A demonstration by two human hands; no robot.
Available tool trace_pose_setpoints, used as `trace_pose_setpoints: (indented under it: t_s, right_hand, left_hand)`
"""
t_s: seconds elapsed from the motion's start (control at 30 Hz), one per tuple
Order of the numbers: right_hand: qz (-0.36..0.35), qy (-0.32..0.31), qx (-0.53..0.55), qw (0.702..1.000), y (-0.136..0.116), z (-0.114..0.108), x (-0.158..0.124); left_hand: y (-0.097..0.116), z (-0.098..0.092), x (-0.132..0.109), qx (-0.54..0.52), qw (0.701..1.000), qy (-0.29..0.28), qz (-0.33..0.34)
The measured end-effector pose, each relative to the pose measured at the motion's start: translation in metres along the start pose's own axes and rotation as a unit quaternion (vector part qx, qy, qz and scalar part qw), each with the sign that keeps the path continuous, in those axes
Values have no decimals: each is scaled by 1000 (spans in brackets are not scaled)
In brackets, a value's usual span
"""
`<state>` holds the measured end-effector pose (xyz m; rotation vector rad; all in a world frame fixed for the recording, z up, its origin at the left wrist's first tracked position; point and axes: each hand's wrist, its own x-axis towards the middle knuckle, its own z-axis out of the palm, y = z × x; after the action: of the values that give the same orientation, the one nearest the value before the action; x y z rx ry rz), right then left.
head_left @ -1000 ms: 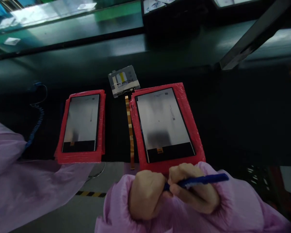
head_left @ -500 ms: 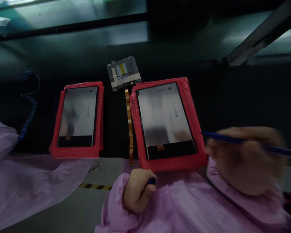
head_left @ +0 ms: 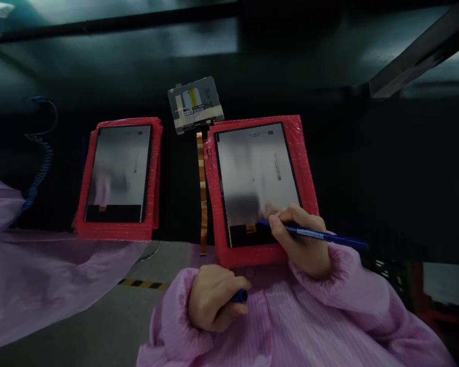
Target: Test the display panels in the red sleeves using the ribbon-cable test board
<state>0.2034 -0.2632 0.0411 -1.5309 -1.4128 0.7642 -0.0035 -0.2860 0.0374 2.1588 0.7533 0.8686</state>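
Observation:
My right hand [head_left: 304, 239] is closed around a blue marker pen [head_left: 329, 238]. Its tip is at the lower part of a display panel [head_left: 248, 173], close to a small orange connector tab [head_left: 251, 229]; whether the tip touches cannot be made out. The panel lies silver side up on red bubble wrap [head_left: 308, 168]. Below the panel's lower left, my left hand [head_left: 216, 298] is closed on a dark blue pen cap [head_left: 240, 295], whose open end shows between thumb and forefinger.
A second panel [head_left: 118, 173] rests on red bubble wrap to the left. Between them runs an orange flat cable [head_left: 203, 204], below a small module with a circuit board [head_left: 196, 105]. Another person's pink sleeve [head_left: 42, 275] and a coiled blue cord [head_left: 40, 173] are at the left.
My right hand has swung left from beyond the panel's right edge, bringing the marker over the panel's lower part. My left hand still holds the cap. The view has shifted slightly.

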Motion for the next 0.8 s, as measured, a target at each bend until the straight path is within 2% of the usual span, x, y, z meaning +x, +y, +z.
trace_pose_setpoints:
  t_s: [0.2, 0.33, 0.43, 0.5, 0.57, 0.8]
  right_hand:
    - [-11, -14, -45, 999, 3, 2, -1]
    - [-16, -16, -24, 999, 1, 0, -1]
    - [-3, -4, 113, 994, -5, -5, -5]
    - [-19, -29, 255, 966, -11, -9, -11]
    - [-35, -59, 340, 938, -17, -10, -18]
    - [-32, -95, 336, 936, -25, 1, -27]
  left_hand:
    - [0, -1, 3, 2, 1000, 15, 6]
    - [-1, -3, 5, 6, 1000, 12, 2]
    - [1, -5, 6, 28, 1000, 11, -6]
    - [3, -5, 7, 37, 999, 5, -14]
    - [4, -4, 9, 34, 999, 0, -19]
    - [4, 3, 18, -4, 1000, -17, 0]
